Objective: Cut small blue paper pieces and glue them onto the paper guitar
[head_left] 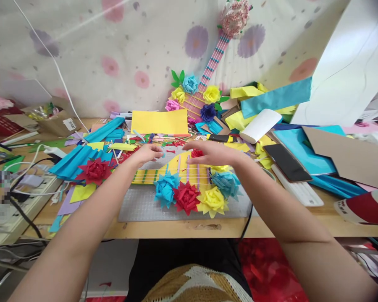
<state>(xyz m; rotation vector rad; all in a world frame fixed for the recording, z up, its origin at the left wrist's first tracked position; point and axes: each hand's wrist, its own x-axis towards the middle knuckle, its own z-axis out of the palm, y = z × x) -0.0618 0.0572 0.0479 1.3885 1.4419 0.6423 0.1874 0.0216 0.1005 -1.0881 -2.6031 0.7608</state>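
A yellow paper guitar (192, 171) with strings lies on a grey cutting mat (138, 205). Blue (166, 188), red (187, 197) and yellow paper flowers (213, 200) line its near edge. My left hand (149, 153) hovers over the guitar's left part, thumb and fingers close around a tiny bluish thing too small to name. Above the right part of the body is my right hand (208, 152), its fingers stretched out beside a red flower (196, 154), partly covering it; nothing shows in its grip.
A pink flowered guitar (195, 102) leans against the back curtain. One loose red flower (94, 171) lies at left by blue crepe paper (78, 161). At right are a phone (286, 161), a white keyboard (297, 188), cardboard (349, 155) and a red-and-white cup (362, 206).
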